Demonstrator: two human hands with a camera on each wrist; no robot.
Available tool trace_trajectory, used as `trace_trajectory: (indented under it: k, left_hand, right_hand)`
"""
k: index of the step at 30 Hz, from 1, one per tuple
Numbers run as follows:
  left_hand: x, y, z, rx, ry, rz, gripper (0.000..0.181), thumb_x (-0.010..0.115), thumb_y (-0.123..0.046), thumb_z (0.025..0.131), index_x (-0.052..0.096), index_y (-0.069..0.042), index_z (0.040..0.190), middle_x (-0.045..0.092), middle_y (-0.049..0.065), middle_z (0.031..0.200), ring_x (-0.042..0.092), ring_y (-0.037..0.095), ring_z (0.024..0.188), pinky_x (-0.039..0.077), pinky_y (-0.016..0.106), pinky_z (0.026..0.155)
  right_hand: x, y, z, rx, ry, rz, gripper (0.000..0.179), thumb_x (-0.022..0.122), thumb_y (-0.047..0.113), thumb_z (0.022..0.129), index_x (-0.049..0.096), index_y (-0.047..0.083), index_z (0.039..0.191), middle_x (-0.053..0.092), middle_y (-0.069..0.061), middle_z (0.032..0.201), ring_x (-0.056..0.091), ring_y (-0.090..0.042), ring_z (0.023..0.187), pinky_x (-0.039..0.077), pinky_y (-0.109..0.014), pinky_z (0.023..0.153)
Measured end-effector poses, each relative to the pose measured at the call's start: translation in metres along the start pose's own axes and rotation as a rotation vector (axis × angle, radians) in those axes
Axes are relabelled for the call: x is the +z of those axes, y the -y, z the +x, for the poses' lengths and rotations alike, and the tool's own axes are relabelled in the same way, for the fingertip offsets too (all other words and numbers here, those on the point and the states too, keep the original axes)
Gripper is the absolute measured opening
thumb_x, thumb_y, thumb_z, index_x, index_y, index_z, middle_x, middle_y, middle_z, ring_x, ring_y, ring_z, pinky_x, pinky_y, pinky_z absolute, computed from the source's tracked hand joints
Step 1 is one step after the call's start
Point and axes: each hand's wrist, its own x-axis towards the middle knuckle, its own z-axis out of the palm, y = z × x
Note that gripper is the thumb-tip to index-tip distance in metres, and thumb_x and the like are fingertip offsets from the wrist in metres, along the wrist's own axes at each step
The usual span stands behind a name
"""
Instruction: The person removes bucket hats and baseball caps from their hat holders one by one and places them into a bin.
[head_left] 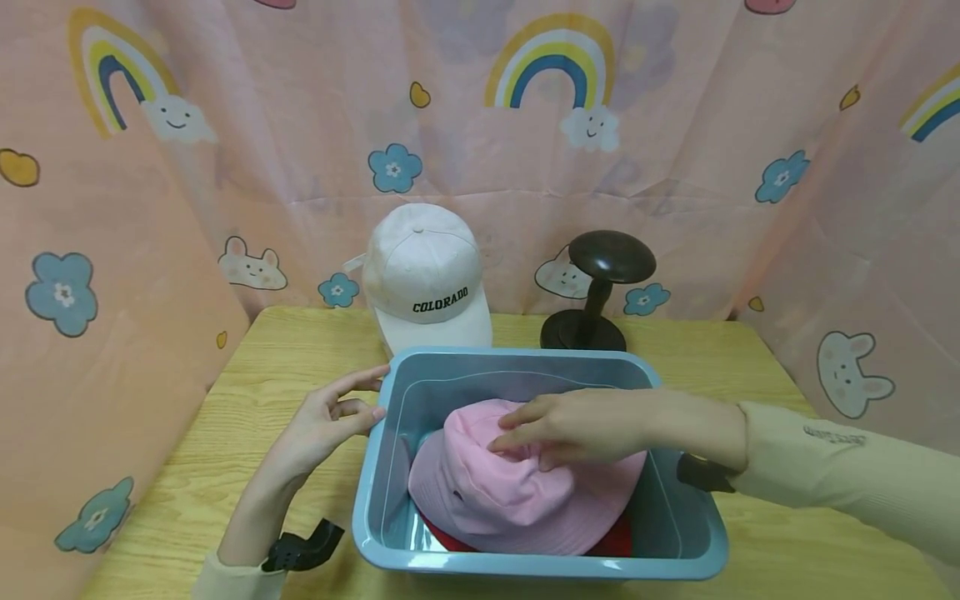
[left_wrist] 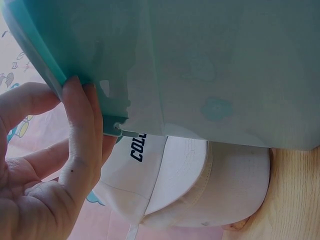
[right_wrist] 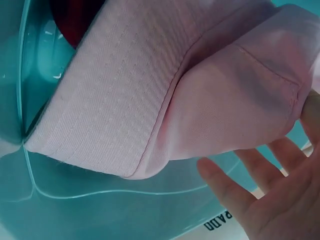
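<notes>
A pink bucket hat [head_left: 495,500] sits in the blue plastic basin [head_left: 540,567], its brim spreading toward the walls. My right hand [head_left: 577,427] reaches in from the right and pinches the top of the hat's crown, which dents between thumb and fingers. In the right wrist view some fingertips [right_wrist: 207,167] stand out past the crown's edge. Under the hat a red item [head_left: 621,537] shows in part; the brim covers the rest. My left hand [head_left: 318,425] holds the basin's left rim, with curled fingers [left_wrist: 77,110] at the rim's edge in the left wrist view.
Behind the basin stands a white cap [head_left: 427,258] lettered COLORADO, its visor partly hidden by the rim. To its right is a dark hat stand [head_left: 596,292] with a rounded top. Everything rests on a wooden table [head_left: 285,358]; a patterned pink curtain [head_left: 315,125] hangs behind.
</notes>
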Motion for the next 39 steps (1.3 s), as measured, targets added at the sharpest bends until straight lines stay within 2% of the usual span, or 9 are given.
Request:
trace_trajectory:
  k: [4,9,14,23,31,39]
  left_hand:
    - [0.0,0.0,0.0,0.001,-0.003,-0.002,0.054,0.063,-0.017,0.093,0.045,-0.009,0.143,0.046,0.019,0.135,0.066,0.008,0.082,0.054,0.028,0.08]
    - [0.0,0.0,0.0,-0.011,0.001,-0.008,0.054,0.063,-0.019,0.093,0.045,-0.01,0.143,0.046,0.018,0.136,0.065,0.009,0.082,0.053,0.029,0.082]
    - [0.0,0.001,0.0,-0.006,0.005,-0.013,0.055,0.064,-0.019,0.093,0.045,-0.01,0.143,0.046,0.018,0.135,0.065,0.009,0.082,0.054,0.031,0.082]
    - [-0.001,0.002,0.001,0.008,0.013,-0.022,0.055,0.063,-0.017,0.093,0.043,-0.008,0.144,0.045,0.019,0.136,0.066,0.007,0.082,0.055,0.028,0.08]
    - [0.0,0.001,0.002,0.01,0.017,-0.023,0.055,0.063,-0.016,0.093,0.043,-0.008,0.144,0.045,0.019,0.136,0.066,0.007,0.083,0.055,0.028,0.081]
    - [-0.001,0.001,0.001,0.004,0.011,-0.017,0.056,0.064,-0.016,0.092,0.043,-0.008,0.144,0.045,0.019,0.136,0.066,0.007,0.083,0.054,0.027,0.08]
  right_hand:
    - [0.002,0.001,0.004,0.006,0.056,0.019,0.053,0.062,0.017,0.093,0.047,0.027,0.143,0.051,-0.005,0.144,0.049,-0.023,0.133,0.045,-0.04,0.105]
    - [0.006,0.003,0.01,-0.007,0.114,-0.018,0.055,0.062,0.014,0.092,0.046,0.023,0.143,0.051,-0.005,0.143,0.047,-0.021,0.134,0.042,-0.04,0.108]
    - [0.011,0.002,0.016,0.046,0.168,-0.03,0.058,0.065,0.015,0.09,0.045,0.025,0.144,0.048,-0.001,0.146,0.044,-0.019,0.137,0.04,-0.04,0.111]
    - [0.019,-0.001,0.03,0.055,0.211,-0.121,0.062,0.067,0.016,0.089,0.043,0.027,0.145,0.041,-0.001,0.152,0.039,-0.019,0.141,0.037,-0.043,0.112]
    - [0.027,-0.006,0.041,0.08,0.238,-0.135,0.064,0.071,0.016,0.085,0.046,0.028,0.143,0.041,0.001,0.152,0.039,-0.019,0.141,0.042,-0.039,0.108]
    - [0.036,-0.009,0.051,0.09,0.263,-0.162,0.06,0.068,0.018,0.088,0.046,0.029,0.142,0.041,0.005,0.152,0.04,-0.016,0.14,0.038,-0.038,0.112]
